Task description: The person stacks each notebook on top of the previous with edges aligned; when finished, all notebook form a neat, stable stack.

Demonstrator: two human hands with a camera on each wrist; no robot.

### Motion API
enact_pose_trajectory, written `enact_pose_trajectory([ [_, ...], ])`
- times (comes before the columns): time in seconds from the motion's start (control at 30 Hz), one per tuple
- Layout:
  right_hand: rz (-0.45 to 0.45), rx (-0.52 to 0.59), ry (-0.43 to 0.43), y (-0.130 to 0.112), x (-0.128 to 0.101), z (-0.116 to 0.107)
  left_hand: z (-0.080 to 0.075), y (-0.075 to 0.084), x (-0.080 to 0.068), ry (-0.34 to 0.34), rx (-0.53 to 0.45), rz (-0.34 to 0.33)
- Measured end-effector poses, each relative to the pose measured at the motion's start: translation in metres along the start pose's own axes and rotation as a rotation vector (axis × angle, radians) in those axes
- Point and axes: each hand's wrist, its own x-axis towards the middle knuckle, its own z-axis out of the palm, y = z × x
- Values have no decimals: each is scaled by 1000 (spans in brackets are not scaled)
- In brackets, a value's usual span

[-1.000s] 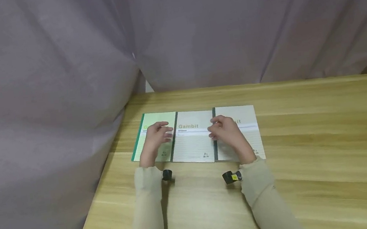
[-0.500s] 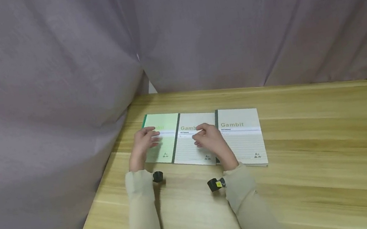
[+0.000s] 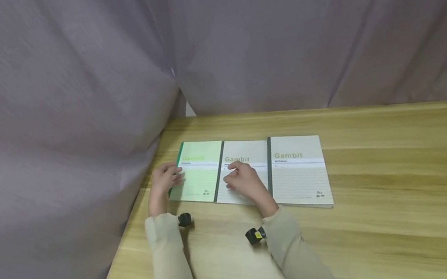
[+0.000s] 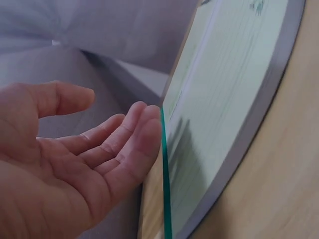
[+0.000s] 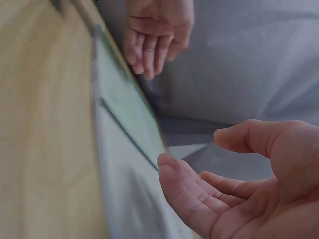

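Note:
Three notebooks marked "Gambit" lie side by side in the head view. At the left is a pale green notebook (image 3: 199,180) with a green spine, in the middle a white notebook (image 3: 257,154) with a dark spine, and at the right another white notebook (image 3: 300,176). My left hand (image 3: 163,183) hovers by the green spine, its fingers relaxed and holding nothing; in the left wrist view its fingertips (image 4: 149,129) are right at that spine. Over the middle notebook is my right hand (image 3: 246,182), fingers loosely bent, thumb apart, nothing held.
The notebooks lie on a wooden table (image 3: 401,168) toward its left back part. Grey curtains (image 3: 256,36) hang behind and along the left side. Each wrist wears a small black camera, such as the right wrist camera (image 3: 254,236).
Both hands have moved left: the left from over the green notebook to its spine, the right from the right notebook to over the middle one. The view has shifted slightly.

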Motion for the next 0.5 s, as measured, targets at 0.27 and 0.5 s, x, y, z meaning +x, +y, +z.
enact_pose_trajectory([
  [0.27,-29,-37,-28,6,1,11,-16,-6,-2,59,-11,3],
  [0.5,-15,-20,-17,7,2,9,-23,-11,-3,101,19,-14],
])
